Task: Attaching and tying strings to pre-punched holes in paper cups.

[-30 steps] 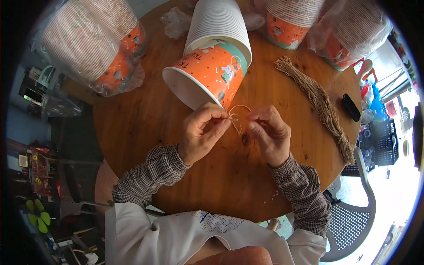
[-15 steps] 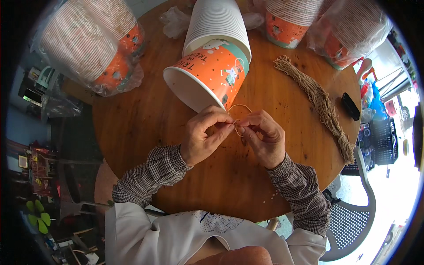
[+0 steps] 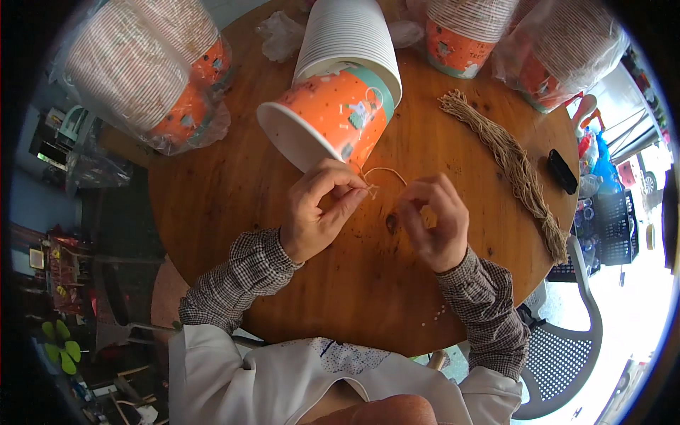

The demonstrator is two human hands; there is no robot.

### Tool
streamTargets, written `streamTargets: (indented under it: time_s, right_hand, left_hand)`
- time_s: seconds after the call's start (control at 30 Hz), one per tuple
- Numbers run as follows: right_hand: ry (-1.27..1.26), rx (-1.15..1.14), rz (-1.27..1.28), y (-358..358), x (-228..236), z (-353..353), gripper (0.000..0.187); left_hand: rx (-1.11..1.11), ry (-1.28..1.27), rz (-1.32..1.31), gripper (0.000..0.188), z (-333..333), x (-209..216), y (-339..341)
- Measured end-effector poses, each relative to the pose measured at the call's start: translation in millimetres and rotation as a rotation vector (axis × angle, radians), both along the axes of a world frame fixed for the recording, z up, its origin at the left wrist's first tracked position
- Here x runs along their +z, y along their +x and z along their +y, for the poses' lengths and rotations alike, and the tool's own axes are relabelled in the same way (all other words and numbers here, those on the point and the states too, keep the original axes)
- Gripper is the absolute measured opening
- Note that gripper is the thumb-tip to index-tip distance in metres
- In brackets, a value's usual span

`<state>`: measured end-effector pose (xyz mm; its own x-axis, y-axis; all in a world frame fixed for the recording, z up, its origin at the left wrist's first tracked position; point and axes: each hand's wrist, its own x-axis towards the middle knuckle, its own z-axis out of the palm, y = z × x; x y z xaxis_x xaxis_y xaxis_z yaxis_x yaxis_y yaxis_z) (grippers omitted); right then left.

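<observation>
My left hand (image 3: 322,209) pinches a thin tan string (image 3: 387,169) between thumb and fingertips, and a small knotted end sticks out past them. The string rises from the rim of an orange paper bucket (image 3: 337,113) and curves toward my right hand (image 3: 435,223). That hand is raised over the table with curled fingers, smeared by motion; whether any string lies in it is unclear. The bucket lies tilted on its side, its white mouth facing near left. Its base end sits inside the mouth of a stack of white-walled buckets (image 3: 348,35).
A bundle of tan strings (image 3: 504,159) lies on the right of the round wooden table (image 3: 333,304), beside a black oblong object (image 3: 562,171). Plastic-wrapped bucket stacks stand at far left (image 3: 127,67) and far right (image 3: 567,53). A grey chair (image 3: 559,358) stands at the lower right.
My right hand has drawn away from my left, to the right. My left hand has shifted slightly left, still pinching the string. The orange bucket has turned and moved a little left.
</observation>
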<state>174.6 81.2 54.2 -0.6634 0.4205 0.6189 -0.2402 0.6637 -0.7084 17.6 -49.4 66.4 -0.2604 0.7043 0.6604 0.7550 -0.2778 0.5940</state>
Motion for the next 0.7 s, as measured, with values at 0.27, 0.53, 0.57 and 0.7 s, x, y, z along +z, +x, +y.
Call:
streamTargets:
  time_s: [0.27, 0.53, 0.57, 0.7]
  right_hand:
    - [0.057, 0.138, -0.074, -1, 3, -11, 0.02]
    - [-0.172, 0.108, -0.085, -3, -4, -8, 0.016]
    - [-0.19, 0.113, -0.076, -4, -4, -9, 0.015]
    - [-0.282, 0.13, -0.096, -5, -5, -10, 0.011]
  left_hand:
    - [-0.1, -0.111, -0.306, 0.006, -1, -7, 8]
    - [-0.186, -0.218, -0.334, 0.008, -4, -10, 9]
    - [-0.214, -0.209, -0.345, 0.009, -3, -10, 9]
    - [-0.185, -0.27, -0.453, 0.008, -6, -10, 12]
